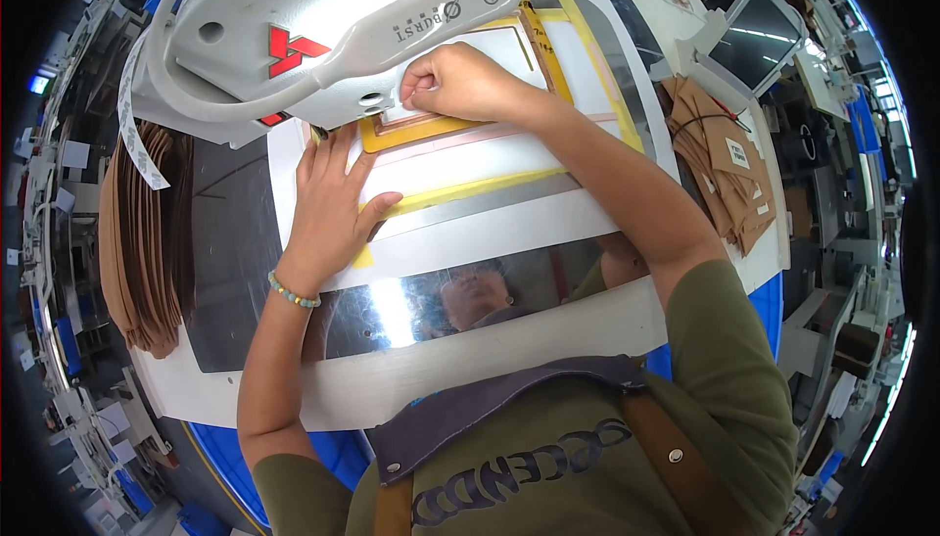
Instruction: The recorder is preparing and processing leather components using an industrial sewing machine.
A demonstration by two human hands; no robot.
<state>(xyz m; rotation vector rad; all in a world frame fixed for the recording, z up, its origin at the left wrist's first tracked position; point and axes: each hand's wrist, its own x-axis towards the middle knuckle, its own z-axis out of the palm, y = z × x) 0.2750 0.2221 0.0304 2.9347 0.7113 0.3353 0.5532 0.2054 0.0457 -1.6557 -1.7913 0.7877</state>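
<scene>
My left hand [328,198] lies with its fingers spread on the left part of a white sheet [460,169] edged with yellow tape. A beaded bracelet circles that wrist. My right hand [460,81] is closed in a pinch above a yellow frame [411,135] with brown strips along its inner edge. Its fingertips are beside the underside of a white sewing machine head [255,37]; whatever they grip is too small to make out. The needle area is hidden.
A grey lamp arm [421,27] crosses just above my right hand. Brown folded pieces [147,242] stand stacked at the left, and more brown pieces [729,159] lie at the right below a screen [759,37]. A shiny metal plate [431,301] borders the near side.
</scene>
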